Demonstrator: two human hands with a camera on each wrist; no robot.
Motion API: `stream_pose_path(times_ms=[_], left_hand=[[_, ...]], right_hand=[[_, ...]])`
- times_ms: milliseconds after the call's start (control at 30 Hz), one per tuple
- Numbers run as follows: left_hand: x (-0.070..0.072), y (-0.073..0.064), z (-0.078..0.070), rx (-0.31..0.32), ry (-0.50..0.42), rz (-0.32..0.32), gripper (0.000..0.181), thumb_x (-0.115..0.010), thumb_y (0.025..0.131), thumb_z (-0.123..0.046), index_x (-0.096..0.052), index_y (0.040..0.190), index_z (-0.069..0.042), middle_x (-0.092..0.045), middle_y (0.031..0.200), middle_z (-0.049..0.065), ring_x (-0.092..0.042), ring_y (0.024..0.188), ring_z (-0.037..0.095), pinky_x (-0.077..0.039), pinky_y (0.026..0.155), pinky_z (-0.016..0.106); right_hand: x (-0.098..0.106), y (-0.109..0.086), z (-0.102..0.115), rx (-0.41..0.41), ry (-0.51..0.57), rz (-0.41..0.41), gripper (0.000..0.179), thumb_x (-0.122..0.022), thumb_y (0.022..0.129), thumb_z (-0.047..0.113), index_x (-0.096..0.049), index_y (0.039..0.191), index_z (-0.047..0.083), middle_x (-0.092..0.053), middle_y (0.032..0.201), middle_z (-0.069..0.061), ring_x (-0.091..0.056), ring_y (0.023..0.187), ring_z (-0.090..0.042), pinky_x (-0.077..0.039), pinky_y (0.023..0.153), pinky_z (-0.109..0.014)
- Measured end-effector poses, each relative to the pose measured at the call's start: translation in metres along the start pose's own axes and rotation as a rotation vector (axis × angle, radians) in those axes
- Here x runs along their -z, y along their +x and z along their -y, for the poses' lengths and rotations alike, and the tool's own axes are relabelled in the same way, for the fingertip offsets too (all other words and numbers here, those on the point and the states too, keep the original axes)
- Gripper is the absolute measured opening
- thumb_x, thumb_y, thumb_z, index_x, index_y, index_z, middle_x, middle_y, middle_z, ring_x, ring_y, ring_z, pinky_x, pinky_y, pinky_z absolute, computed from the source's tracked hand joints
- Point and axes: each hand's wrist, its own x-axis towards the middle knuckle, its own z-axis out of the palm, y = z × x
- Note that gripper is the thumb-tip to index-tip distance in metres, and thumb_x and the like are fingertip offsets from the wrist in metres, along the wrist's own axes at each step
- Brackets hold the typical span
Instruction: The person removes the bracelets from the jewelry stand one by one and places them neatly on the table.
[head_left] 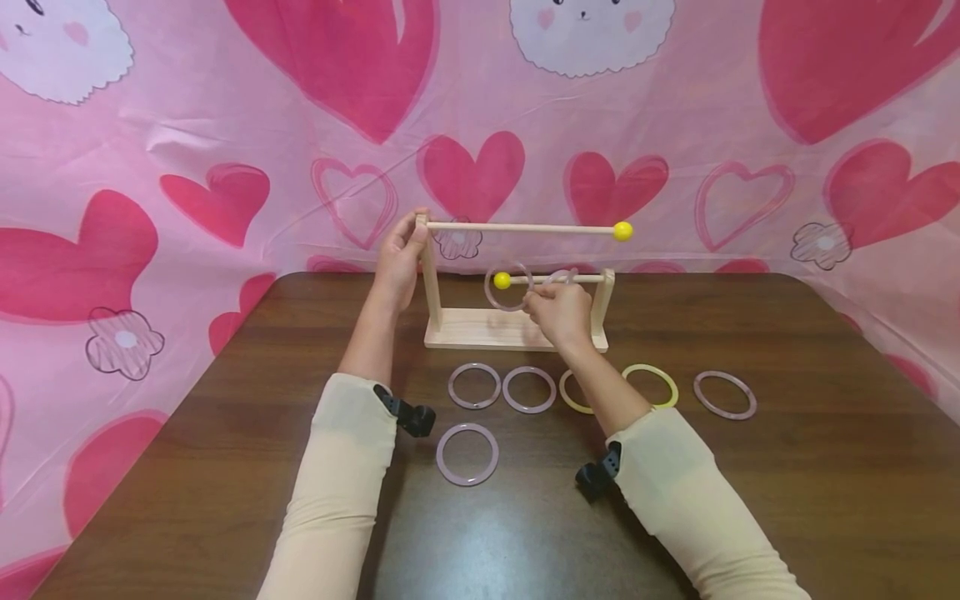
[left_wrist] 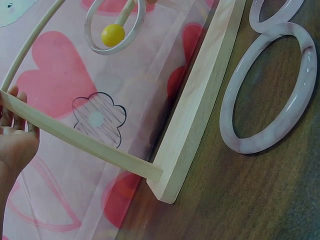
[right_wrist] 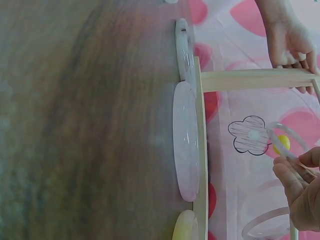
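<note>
Currently, right hand (head_left: 561, 315) pinches ring (head_left: 487, 293) between fingers; ring lies left of fingers, overlapping yellow ball (head_left: 502, 281) on lower rod (head_left: 588, 278). Rod axis: left-right; threading unclear. Right hand nearer. Left hand (head_left: 397, 262) grips tall upright (head_left: 431, 283) near top.

From the head, looks forward and down, farthest back, framing the rack (head_left: 487, 333) mid-frame. From the left wrist, looks closer, tilted; from the right, sideways, low over the table (right_wrist: 85, 125) at frame left. Shares between wrists one yellow ball (left_wrist: 113, 36): upper left, then right.
</note>
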Motion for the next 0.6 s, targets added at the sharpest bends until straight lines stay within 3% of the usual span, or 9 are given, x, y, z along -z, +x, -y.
stream_pose_path(times_ms=[100, 300, 467, 600], left_hand=[[0.0002, 0.0003, 0.0002, 0.005, 0.0, -0.003, 0.031, -0.043, 0.097, -0.006, -0.045, 0.126, 0.005, -0.056, 0.092, -0.004, -0.044, 0.106, 0.029, -0.038, 0.085, 0.023], [-0.0001, -0.0008, -0.0004, 0.008, 0.0, -0.007, 0.028, -0.044, 0.096, -0.006, -0.049, 0.123, 0.002, -0.056, 0.093, -0.004, -0.048, 0.097, 0.017, -0.037, 0.085, 0.023], [-0.0004, -0.0012, -0.001, -0.003, 0.0, 0.003, 0.031, -0.044, 0.096, -0.005, -0.045, 0.126, 0.006, -0.056, 0.094, -0.005, -0.046, 0.103, 0.025, -0.037, 0.086, 0.024], [-0.0001, -0.0008, -0.0006, -0.007, 0.01, 0.008, 0.035, -0.043, 0.096, -0.006, -0.042, 0.128, 0.008, -0.056, 0.093, -0.005, -0.047, 0.1, 0.021, -0.037, 0.086, 0.024]], right_hand=[[0.0007, -0.0004, -0.0003, -0.019, 0.046, 0.016, 0.02, -0.062, 0.084, 0.01, -0.071, 0.095, -0.004, -0.069, 0.08, -0.015, -0.068, 0.068, -0.022, -0.051, 0.055, -0.021], [0.002, -0.0027, -0.0002, -0.05, 0.152, 0.066, 0.019, -0.06, 0.085, 0.007, -0.069, 0.094, -0.007, -0.068, 0.082, -0.019, -0.068, 0.069, -0.022, -0.052, 0.057, -0.023], [0.0044, -0.0053, 0.0001, -0.115, 0.366, 0.142, 0.022, -0.059, 0.087, 0.005, -0.065, 0.099, -0.013, -0.067, 0.084, -0.021, -0.067, 0.066, -0.014, -0.053, 0.062, -0.026], [0.006, -0.0061, -0.0022, -0.189, 0.561, 0.207, 0.026, -0.058, 0.088, 0.001, -0.059, 0.106, -0.018, -0.068, 0.078, -0.012, -0.066, 0.065, -0.011, -0.053, 0.066, -0.027]])
